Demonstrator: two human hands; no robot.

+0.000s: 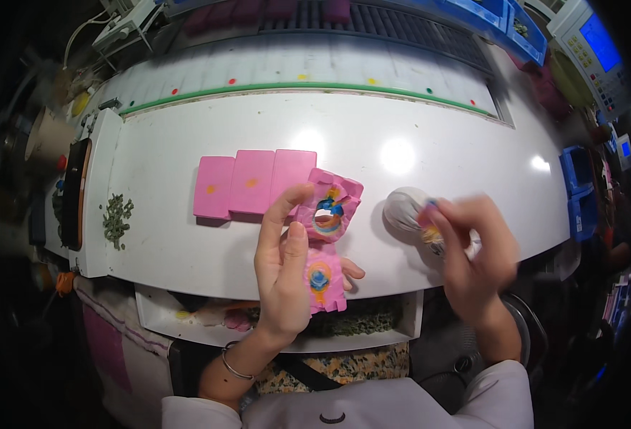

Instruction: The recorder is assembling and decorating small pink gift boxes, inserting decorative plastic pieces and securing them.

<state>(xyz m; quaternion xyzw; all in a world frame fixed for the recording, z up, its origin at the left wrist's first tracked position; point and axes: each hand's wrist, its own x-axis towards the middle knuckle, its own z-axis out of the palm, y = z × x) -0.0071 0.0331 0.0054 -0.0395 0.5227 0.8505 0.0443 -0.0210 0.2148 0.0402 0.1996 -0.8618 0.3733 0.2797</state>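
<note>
We see a glossy, smooth white worktop [458,157]; smooth pink packets [252,179]; a creased, paper-like pink wrapper [348,196]; a shiny metal bracelet [232,367]; matt cloth sleeves [500,392].

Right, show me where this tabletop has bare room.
Free: the tabletop between the green bits and the pink blocks; the band, bar specks, between those blocks and the green strip. Crowded: the near middle, where the left hand holds crumpled pink material, and around the right hand by the white bundle.
</note>
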